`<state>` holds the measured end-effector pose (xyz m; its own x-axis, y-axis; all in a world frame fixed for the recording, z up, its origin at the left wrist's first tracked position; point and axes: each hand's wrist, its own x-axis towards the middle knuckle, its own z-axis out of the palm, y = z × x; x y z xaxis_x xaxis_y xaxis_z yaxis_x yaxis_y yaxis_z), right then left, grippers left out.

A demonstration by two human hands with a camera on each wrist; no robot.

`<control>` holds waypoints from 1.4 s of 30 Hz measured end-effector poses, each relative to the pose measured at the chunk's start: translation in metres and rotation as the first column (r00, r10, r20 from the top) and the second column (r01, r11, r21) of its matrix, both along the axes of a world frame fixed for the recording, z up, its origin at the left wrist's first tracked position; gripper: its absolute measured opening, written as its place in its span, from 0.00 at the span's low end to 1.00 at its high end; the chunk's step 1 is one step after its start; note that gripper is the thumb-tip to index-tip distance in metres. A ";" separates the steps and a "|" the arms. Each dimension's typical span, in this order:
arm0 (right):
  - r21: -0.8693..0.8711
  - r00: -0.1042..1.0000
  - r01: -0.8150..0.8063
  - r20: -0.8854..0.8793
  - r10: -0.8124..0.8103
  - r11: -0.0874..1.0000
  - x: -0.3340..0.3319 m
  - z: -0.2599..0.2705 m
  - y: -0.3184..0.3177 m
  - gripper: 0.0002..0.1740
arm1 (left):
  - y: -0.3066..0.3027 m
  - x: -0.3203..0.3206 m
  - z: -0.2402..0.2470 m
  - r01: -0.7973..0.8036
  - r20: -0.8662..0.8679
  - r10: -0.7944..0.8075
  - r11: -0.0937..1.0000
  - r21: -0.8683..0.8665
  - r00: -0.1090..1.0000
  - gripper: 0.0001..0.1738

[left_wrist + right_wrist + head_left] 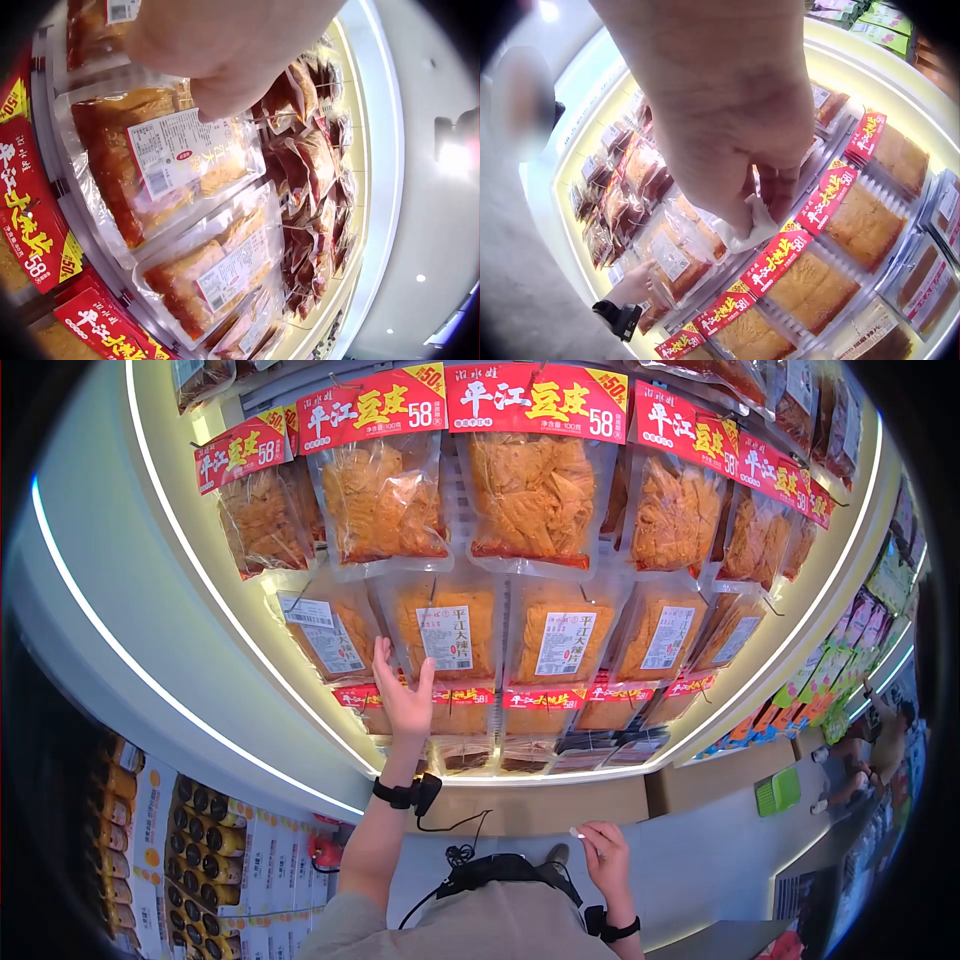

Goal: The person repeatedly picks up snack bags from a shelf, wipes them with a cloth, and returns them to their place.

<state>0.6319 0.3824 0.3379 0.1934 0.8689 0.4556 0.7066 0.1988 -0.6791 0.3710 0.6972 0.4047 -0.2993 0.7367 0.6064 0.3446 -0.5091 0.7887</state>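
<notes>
My left hand (405, 700) reaches up to the middle row of hanging packs, thumb spread from straight fingers. It overlaps the gap between two clear bags of orange-brown snack sheets, the leftmost bag (318, 625) and its neighbour (480, 630), both with white labels. In the left wrist view the hand (232, 37) covers the top of a labelled pack (112, 157). Lower and to the right, my right hand (606, 852) stays near the body. Its thumb and fingers pinch a small crumpled white tissue (759, 232), seen in front of the shelf in the right wrist view.
Larger bags (385, 505) with red header cards hang on hooks above. Red price strips (543, 699) run below the middle row. A curved lit frame (160, 490) edges the display. Boxed goods (215, 840) stand at lower left, and a green basket (778, 792) sits on the floor at right.
</notes>
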 end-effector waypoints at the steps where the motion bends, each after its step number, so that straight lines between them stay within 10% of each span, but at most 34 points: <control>1: -0.005 1.000 0.015 -0.007 -0.015 1.000 -0.003 0.003 0.001 0.13 | 0.000 -0.003 -0.002 0.015 -0.007 -0.015 1.000 -0.005 1.000 0.45; 14: 0.036 0.998 0.058 0.016 -0.059 0.998 0.001 -0.008 -0.020 0.14 | 0.048 -0.027 -0.060 0.299 0.260 -0.238 0.927 -0.228 0.936 0.41; 23: 0.051 0.993 0.114 -0.016 -0.113 0.992 0.004 -0.016 -0.042 0.14 | 0.024 -0.033 -0.034 0.444 0.349 -0.322 0.819 -0.363 0.880 0.17; 29: -0.010 0.990 0.137 -0.005 -0.138 0.990 0.004 -0.023 -0.048 0.17 | -0.011 -0.051 -0.014 0.410 0.033 -0.415 0.880 -0.240 0.909 0.12; 42: 0.005 1.000 -0.008 0.006 0.008 1.000 -0.008 -0.006 -0.023 0.11 | -0.053 -0.040 0.013 0.611 0.223 -0.574 0.775 -0.160 0.788 0.17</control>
<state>0.6239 0.3590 0.3315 0.1834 0.8681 0.4612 0.7093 0.2080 -0.6736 0.3312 0.6442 0.4172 0.1650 0.9022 0.3985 -0.1037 -0.3860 0.9167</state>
